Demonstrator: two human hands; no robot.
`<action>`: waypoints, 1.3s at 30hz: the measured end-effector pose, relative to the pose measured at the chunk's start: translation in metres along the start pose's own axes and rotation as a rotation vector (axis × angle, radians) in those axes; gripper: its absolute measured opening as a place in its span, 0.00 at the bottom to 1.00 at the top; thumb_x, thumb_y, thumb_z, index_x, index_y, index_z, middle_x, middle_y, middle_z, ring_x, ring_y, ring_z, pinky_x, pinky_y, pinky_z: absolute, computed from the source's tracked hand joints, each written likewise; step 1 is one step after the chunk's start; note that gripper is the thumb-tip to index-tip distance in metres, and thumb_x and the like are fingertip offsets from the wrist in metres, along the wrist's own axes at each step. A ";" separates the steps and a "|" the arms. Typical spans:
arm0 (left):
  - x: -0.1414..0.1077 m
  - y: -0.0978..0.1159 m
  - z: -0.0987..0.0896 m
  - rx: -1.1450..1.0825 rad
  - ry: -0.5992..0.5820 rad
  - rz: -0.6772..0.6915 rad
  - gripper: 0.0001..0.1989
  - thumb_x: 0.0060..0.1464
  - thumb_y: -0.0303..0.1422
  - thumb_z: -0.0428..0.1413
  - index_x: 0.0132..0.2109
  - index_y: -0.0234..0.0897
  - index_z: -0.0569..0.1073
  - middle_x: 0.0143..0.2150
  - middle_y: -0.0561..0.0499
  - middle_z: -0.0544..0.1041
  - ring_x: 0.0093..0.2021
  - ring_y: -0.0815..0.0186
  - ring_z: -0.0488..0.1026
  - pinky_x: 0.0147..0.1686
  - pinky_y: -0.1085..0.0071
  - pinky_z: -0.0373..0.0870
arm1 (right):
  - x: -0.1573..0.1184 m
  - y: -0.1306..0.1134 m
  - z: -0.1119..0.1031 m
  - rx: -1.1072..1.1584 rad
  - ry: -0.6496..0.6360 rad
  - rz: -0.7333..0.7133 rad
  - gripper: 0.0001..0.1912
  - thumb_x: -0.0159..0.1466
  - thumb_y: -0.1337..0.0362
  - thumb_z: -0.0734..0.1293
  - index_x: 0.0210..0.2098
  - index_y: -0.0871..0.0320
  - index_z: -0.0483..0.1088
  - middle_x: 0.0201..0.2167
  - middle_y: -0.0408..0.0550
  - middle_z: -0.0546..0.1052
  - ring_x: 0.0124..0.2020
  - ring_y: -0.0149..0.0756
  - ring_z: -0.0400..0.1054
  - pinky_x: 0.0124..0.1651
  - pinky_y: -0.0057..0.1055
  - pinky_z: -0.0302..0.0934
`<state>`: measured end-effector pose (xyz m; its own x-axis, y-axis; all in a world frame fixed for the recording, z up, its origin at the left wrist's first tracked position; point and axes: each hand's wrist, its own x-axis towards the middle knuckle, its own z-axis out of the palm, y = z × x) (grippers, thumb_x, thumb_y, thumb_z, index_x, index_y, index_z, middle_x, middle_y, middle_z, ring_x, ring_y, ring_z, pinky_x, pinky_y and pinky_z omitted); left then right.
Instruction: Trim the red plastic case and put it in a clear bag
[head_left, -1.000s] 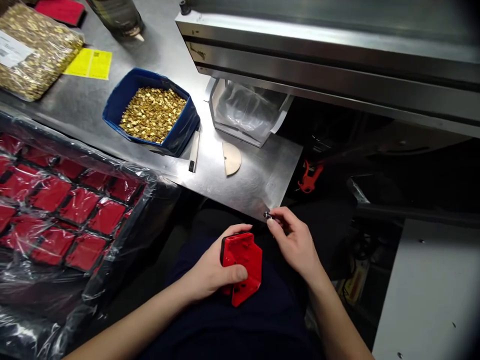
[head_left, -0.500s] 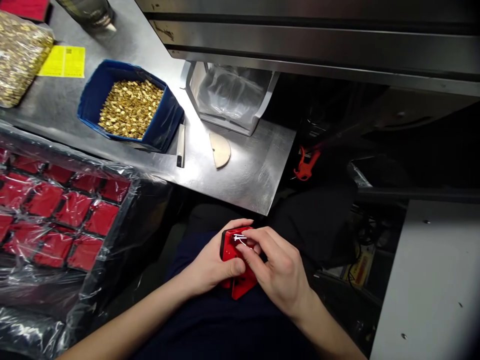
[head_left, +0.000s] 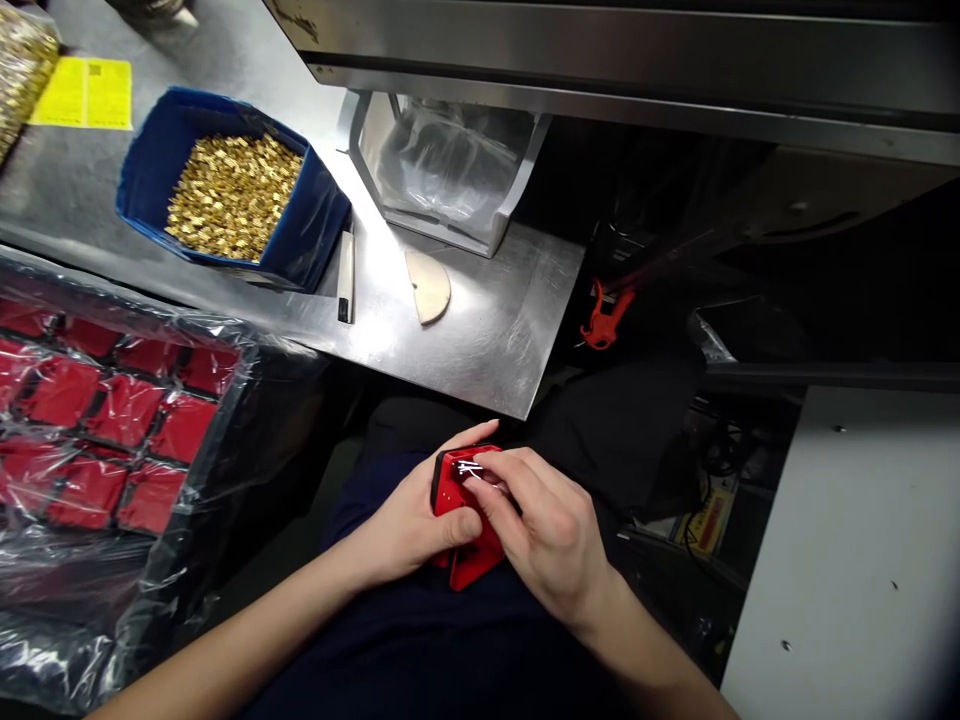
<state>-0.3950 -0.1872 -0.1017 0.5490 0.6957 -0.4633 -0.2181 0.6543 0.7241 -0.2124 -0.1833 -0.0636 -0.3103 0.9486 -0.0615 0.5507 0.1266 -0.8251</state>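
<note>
Above my lap, my left hand (head_left: 412,525) is wrapped round a red part with a black edge (head_left: 478,562), its thumb pressed on the near face. Small shiny metal pieces (head_left: 469,468) show at the upper part of the red part. My right hand (head_left: 551,520) is closed, with thumb and index fingertips pinched beside these pieces; what exactly lies between the fingertips is too small to make out. Its other fingers curl behind, partly hidden.
A blue bin of gold-coloured pieces (head_left: 142,190), a white-handled tool (head_left: 346,278), a cream half-disc (head_left: 429,287) and a grey bin (head_left: 495,235) stand on the metal table (head_left: 495,345). Red parts under plastic (head_left: 124,410) lie left. An orange tool (head_left: 602,318) is beyond the table edge.
The whole view has shifted, so the table and bins appear slightly further left and up. Both hands keep nearly the same grip on the red part, with the right fingertips still at the metal pieces.
</note>
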 end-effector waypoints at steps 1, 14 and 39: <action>0.000 0.001 0.000 0.007 0.002 0.000 0.51 0.52 0.58 0.65 0.73 0.42 0.55 0.59 0.40 0.76 0.62 0.46 0.72 0.62 0.54 0.67 | 0.000 0.000 0.001 0.007 0.010 0.004 0.10 0.72 0.68 0.65 0.51 0.59 0.76 0.42 0.50 0.81 0.42 0.36 0.77 0.48 0.31 0.73; 0.005 -0.004 -0.001 -0.039 0.007 -0.006 0.48 0.52 0.58 0.65 0.71 0.39 0.60 0.62 0.37 0.75 0.62 0.45 0.72 0.60 0.54 0.69 | 0.001 0.003 0.007 -0.004 0.045 0.007 0.09 0.73 0.68 0.65 0.49 0.61 0.76 0.39 0.50 0.81 0.39 0.35 0.77 0.45 0.30 0.73; 0.004 -0.008 -0.005 -0.075 0.014 -0.020 0.42 0.54 0.55 0.65 0.69 0.42 0.64 0.60 0.40 0.74 0.58 0.49 0.74 0.57 0.58 0.70 | 0.015 0.022 -0.014 0.139 0.181 0.170 0.08 0.71 0.63 0.68 0.48 0.52 0.77 0.42 0.45 0.81 0.40 0.35 0.77 0.45 0.32 0.74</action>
<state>-0.3949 -0.1879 -0.1122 0.5425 0.6861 -0.4847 -0.2672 0.6880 0.6748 -0.1946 -0.1621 -0.0749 -0.0723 0.9908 -0.1141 0.4678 -0.0674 -0.8813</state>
